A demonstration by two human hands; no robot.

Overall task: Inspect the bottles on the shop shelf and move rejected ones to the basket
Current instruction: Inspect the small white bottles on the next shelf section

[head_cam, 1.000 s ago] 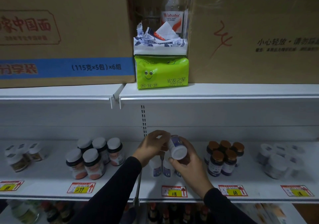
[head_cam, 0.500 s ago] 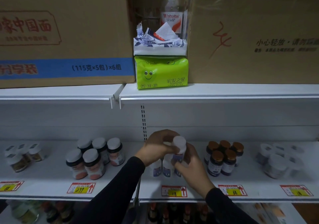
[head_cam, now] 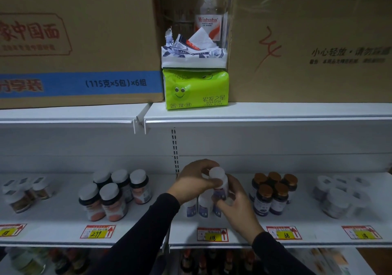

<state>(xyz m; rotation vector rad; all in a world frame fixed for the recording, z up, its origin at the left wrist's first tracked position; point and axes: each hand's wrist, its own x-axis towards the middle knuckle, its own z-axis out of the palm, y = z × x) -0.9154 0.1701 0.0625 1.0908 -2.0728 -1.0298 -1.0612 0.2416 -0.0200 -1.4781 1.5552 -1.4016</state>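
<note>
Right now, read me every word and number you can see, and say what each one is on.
"Wahaha": water bottle.
"(115克×5包)×6组": left carton.
"小心轻放": right carton.
"宏发之星 ACER STAR": green tissue pack.
"299": price tag.
"118": price tag.
"68": price tag.
Labels on the held bottle and shelf bottles: too blurred.

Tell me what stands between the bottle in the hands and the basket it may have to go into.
That cannot be settled: no basket shows in this view. The white-capped bottle is held above the shelf, the left hand at its cap and the right hand round its body. Nothing stands between it and the person.
</note>
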